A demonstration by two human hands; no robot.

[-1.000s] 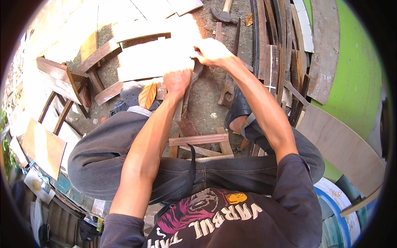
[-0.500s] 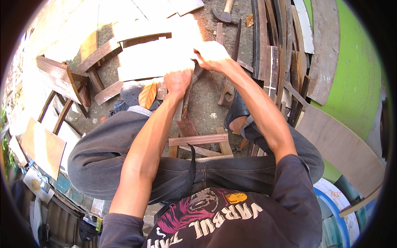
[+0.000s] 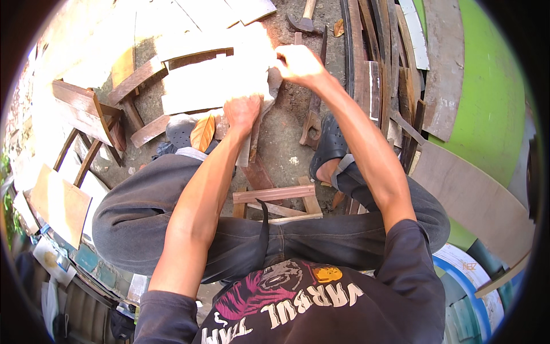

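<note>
A pale wooden board [image 3: 200, 89], washed out by sunlight, lies in front of me across other wood pieces. My left hand [image 3: 243, 110] is closed at its lower right corner, fingers curled over the edge. Farther up and to the right, my right hand [image 3: 300, 66] has its thumb and fingers pinched together beside the board's right end. Glare hides what that pinch holds. A greyish strip [image 3: 274, 86] hangs between the two hands; its material is unclear. Below my left hand, narrow wood pieces [image 3: 252, 150] point toward me.
A hammer [image 3: 305, 23] and a handsaw [image 3: 312, 123] lie on the ground to the right. Long planks [image 3: 392, 63] are stacked beyond them. A small wooden frame [image 3: 275, 195] sits between my legs. A wooden stool-like piece [image 3: 86, 114] stands left, and a dry leaf [image 3: 203, 135] lies near my left shoe.
My right hand has moved up and to the right, away from my left hand. My left hand stays at the board's corner. The view has shifted slightly.
</note>
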